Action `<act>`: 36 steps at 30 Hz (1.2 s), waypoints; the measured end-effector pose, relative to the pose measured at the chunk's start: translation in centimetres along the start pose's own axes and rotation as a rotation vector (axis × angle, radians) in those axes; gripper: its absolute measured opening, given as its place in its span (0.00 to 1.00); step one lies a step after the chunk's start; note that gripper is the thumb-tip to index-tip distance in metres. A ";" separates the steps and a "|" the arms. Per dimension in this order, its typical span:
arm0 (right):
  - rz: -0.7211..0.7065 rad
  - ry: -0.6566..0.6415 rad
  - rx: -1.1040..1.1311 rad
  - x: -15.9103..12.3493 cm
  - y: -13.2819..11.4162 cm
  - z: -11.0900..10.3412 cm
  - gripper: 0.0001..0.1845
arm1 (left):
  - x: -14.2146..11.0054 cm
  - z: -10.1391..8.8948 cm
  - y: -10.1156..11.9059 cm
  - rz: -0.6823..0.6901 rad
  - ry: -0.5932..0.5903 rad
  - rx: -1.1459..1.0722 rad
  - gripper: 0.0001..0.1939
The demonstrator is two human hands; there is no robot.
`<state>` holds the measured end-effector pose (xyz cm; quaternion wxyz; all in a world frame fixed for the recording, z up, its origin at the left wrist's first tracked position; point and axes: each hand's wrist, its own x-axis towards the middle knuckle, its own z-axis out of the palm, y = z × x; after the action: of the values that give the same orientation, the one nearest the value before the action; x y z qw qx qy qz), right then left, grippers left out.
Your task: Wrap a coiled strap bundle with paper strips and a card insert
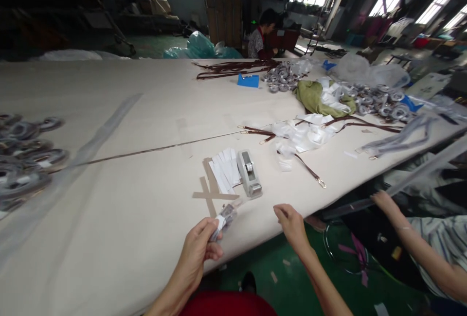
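My left hand pinches the end of a clear plastic-sleeved strap with a white label on it, held over the near edge of the long beige table. My right hand hovers just right of it, fingers loosely bent and holding nothing. A grey tape dispenser stands on the table just beyond both hands, beside a fan of white labels and a brown tape cross.
Brown straps with metal clasps and white paper lie right of the dispenser. Coiled bagged straps pile at far left; more coils and a green cloth sit at the back right. A co-worker's hand reaches in at right; another person sits far behind.
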<state>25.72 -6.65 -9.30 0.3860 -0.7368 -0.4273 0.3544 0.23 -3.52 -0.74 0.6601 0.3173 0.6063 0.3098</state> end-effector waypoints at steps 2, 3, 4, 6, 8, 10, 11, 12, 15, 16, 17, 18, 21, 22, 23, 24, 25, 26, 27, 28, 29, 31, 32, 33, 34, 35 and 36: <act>-0.005 0.022 -0.027 2.8 -1.4 0.9 0.20 | 0.1 -0.5 0.2 -0.004 -0.016 0.008 0.31; -0.003 0.030 -0.043 4.0 -1.7 1.3 0.19 | 0.1 -0.8 0.2 -0.006 -0.021 0.009 0.31; 0.002 0.034 -0.060 5.0 -2.0 1.6 0.19 | 0.1 -1.0 0.3 -0.010 -0.023 0.008 0.30; 0.022 0.025 -0.096 6.4 -2.4 2.0 0.18 | 0.2 -1.5 0.4 -0.021 -0.027 0.004 0.30; 0.051 -0.003 -0.125 7.2 -2.6 2.2 0.15 | 0.3 -1.8 0.4 -0.035 -0.030 -0.001 0.30; 0.083 -0.039 -0.138 7.7 -2.9 2.1 0.11 | 0.6 -2.1 0.3 -0.045 -0.034 -0.007 0.30; 0.101 -0.056 -0.137 7.9 -3.0 2.1 0.09 | 0.7 -2.3 0.3 -0.047 -0.037 -0.011 0.30; 0.120 -0.072 -0.129 8.1 -3.1 2.0 0.07 | 0.8 -2.4 0.2 -0.048 -0.042 -0.015 0.30; 0.184 -0.096 -0.069 8.5 -3.5 1.7 0.04 | 1.2 -2.8 0.1 -0.054 -0.063 -0.015 0.29; 0.205 -0.094 -0.036 8.5 -3.6 1.6 0.05 | 1.3 -2.9 0.1 -0.057 -0.071 -0.013 0.28; 0.224 -0.089 0.002 8.4 -3.7 1.5 0.05 | 1.4 -3.1 0.1 -0.059 -0.078 -0.011 0.28; 0.240 -0.080 0.044 8.1 -3.7 1.3 0.06 | 1.5 -3.2 0.1 -0.063 -0.080 -0.012 0.28; 0.279 -0.047 0.173 6.0 -3.5 0.7 0.10 | 1.8 -3.6 0.3 -0.073 -0.088 -0.019 0.29; 0.293 -0.036 0.210 5.1 -3.3 0.5 0.12 | 1.9 -3.7 0.3 -0.076 -0.086 -0.019 0.29; 0.309 -0.027 0.244 4.1 -3.1 0.5 0.15 | 1.9 -3.8 0.3 -0.078 -0.083 -0.020 0.29; 0.327 -0.022 0.276 3.2 -2.8 0.5 0.17 | 2.0 -3.9 0.4 -0.078 -0.081 -0.018 0.28; 0.349 -0.020 0.306 2.5 -2.6 0.7 0.19 | 2.1 -3.9 0.5 -0.077 -0.081 -0.015 0.28; 0.371 -0.019 0.332 2.1 -2.3 1.0 0.20 | 2.1 -3.9 0.5 -0.078 -0.082 -0.012 0.28; 0.392 -0.016 0.353 1.8 -2.0 1.4 0.21 | 2.2 -3.9 0.6 -0.079 -0.088 -0.008 0.27; 0.410 -0.008 0.368 1.9 -1.6 1.8 0.21 | 2.2 -4.0 0.7 -0.079 -0.096 -0.004 0.27; 0.423 0.006 0.375 2.1 -1.3 2.3 0.21 | 2.3 -4.0 0.8 -0.079 -0.104 0.000 0.27; 0.436 0.044 0.367 2.7 -0.4 3.2 0.17 | 2.4 -3.9 1.2 -0.073 -0.123 0.007 0.26; 0.437 0.064 0.353 3.0 0.0 3.4 0.15 | 2.4 -3.9 1.4 -0.068 -0.129 0.009 0.25; 0.439 0.079 0.335 3.1 0.4 3.6 0.12 | 2.4 -3.8 1.6 -0.062 -0.134 0.010 0.24; 0.444 0.087 0.317 2.9 0.7 3.7 0.11 | 2.4 -3.8 1.8 -0.055 -0.138 0.011 0.24; 0.451 0.089 0.303 2.6 0.7 3.7 0.11 | 2.3 -3.6 1.9 -0.050 -0.142 0.014 0.23; 0.455 0.082 0.300 2.0 0.6 3.7 0.12 | 2.3 -3.5 2.1 -0.043 -0.146 0.018 0.23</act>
<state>23.55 -4.01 -11.84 0.4184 -0.7620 -0.1775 0.4612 -3.11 -0.30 -0.71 0.7063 0.3320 0.5660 0.2658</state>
